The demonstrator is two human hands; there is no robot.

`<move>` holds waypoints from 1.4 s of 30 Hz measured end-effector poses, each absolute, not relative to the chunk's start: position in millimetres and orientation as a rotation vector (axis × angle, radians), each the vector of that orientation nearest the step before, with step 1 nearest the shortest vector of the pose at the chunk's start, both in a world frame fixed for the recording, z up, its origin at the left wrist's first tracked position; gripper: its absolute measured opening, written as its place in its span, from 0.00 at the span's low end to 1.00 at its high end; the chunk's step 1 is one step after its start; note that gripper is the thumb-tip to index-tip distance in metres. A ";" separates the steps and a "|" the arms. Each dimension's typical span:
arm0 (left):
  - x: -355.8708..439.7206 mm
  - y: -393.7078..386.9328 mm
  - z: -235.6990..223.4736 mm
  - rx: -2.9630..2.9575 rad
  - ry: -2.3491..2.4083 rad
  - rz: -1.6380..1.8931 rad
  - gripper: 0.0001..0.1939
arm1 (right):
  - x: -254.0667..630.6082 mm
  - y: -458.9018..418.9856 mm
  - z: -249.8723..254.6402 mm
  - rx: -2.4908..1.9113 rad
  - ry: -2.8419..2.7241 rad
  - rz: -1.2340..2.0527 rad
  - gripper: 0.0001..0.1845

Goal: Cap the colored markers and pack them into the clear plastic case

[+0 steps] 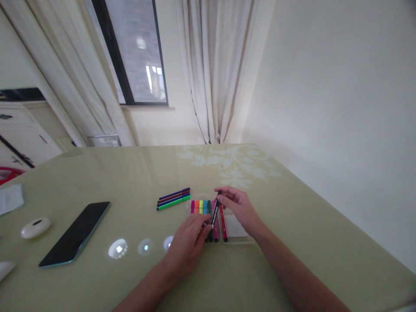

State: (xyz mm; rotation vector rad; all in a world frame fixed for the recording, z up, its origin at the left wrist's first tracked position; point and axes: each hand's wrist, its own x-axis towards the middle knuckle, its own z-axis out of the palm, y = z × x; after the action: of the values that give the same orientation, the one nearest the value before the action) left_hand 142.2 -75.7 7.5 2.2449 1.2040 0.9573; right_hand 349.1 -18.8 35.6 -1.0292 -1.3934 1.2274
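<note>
A black marker pen [216, 210] is held at a slant above a clear plastic pen case [240, 241]. My right hand [238, 204] pinches its upper end, while the fingers of my left hand [190, 234] close on its lower end. Under my hands lies a row of colored markers [200, 207] in the case, among them magenta, orange, yellow, blue and dark green ones, partly covered by my left hand. A red marker [223, 225] lies at the right of the row, beside a white panel [234, 226]. Several more markers [173, 199], dark ones and a green one, lie together left of the case.
On the left of the glossy table [130, 173] lie a dark tablet or phone [76, 234], a white rounded object [35, 228] and a pale folded sheet [11, 199]. A wall [341, 130] runs along the right edge; curtains [214, 69] hang behind.
</note>
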 end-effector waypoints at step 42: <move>68.0 -27.5 18.8 2.427 2.170 0.359 0.12 | 379.2 -1.7 24.1 -1.609 -1.941 0.524 0.11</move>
State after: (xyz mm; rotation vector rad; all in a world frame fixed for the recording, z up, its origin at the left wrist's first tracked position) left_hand 68.0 -27.5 18.8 2.4273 2.1698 0.3595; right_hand 379.2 -1.7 24.1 -1.6088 -1.9410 0.5236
